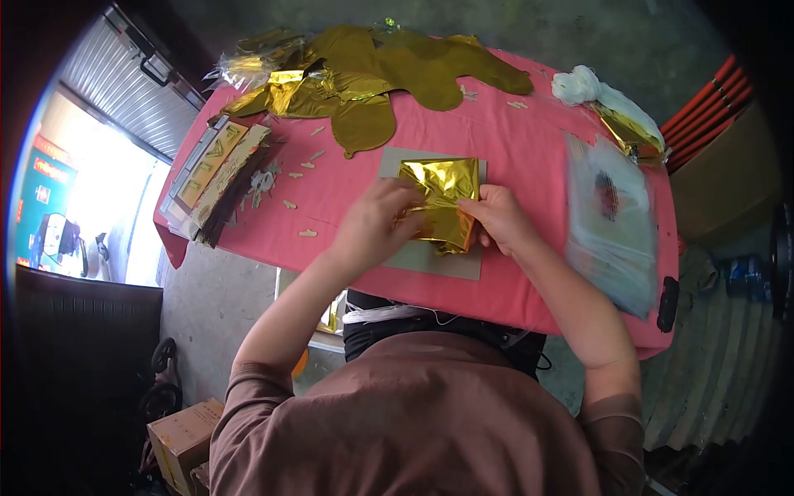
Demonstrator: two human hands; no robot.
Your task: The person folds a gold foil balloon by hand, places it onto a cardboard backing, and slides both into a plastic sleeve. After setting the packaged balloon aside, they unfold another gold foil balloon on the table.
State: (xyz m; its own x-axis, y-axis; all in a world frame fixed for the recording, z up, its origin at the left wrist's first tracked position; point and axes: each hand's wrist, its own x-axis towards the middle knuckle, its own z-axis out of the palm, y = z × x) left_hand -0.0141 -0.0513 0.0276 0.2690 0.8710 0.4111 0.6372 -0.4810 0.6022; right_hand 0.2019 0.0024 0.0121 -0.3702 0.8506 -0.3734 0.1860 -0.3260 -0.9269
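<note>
A shiny gold foil piece (438, 178), folded roughly square, lies over a grey board (447, 263) near the table's front edge. My left hand (382, 217) is at the foil's left side, its fingers curled over it and slightly blurred, so I cannot make out whether they grip it. At the right edge, the thumb and fingers of my right hand (496, 217) pinch the foil. The lower end of the foil is crumpled and hangs loosely over the board.
Flat gold foil shapes (413, 70) spread along the far edge of the pink-covered table (529, 281). A box of cards (219, 174) stands left, near small scattered strips (308, 233). Clear plastic bags (612, 223) lie right, below white string (577, 85).
</note>
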